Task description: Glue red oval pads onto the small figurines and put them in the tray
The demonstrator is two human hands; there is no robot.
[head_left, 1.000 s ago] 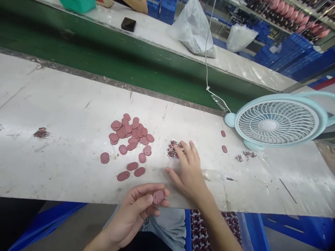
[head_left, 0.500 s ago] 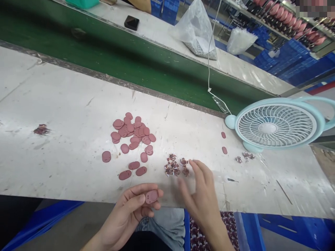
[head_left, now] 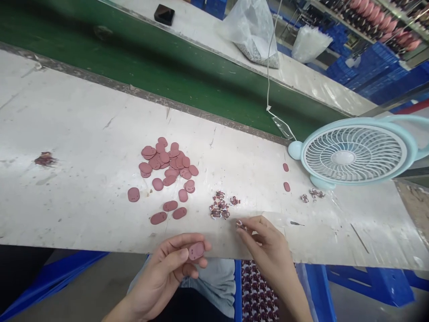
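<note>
My left hand (head_left: 170, 264) holds a dusty-pink oval piece (head_left: 196, 250) between thumb and fingers, just off the table's near edge. My right hand (head_left: 266, 241) pinches a tiny dark-red and white decorated bit (head_left: 240, 225) at its fingertips, low over the white table (head_left: 83, 120). A small cluster of the same bits (head_left: 220, 206) lies just beyond my right hand. A pile of several pink oval pieces (head_left: 167, 163) sits left of centre, with loose ones (head_left: 169, 212) nearer the edge.
A light-blue desk fan (head_left: 353, 152) lies at the right, with two pink ovals (head_left: 285, 176) and a few small bits (head_left: 311, 195) beside it. A green conveyor belt (head_left: 140, 58) runs behind the table. Beyond are plastic bags (head_left: 253, 31) and a black phone (head_left: 164, 13).
My right hand drew back from the cluster of small bits toward the near edge and closed its fingertips on one bit. My left hand kept holding the pink oval.
</note>
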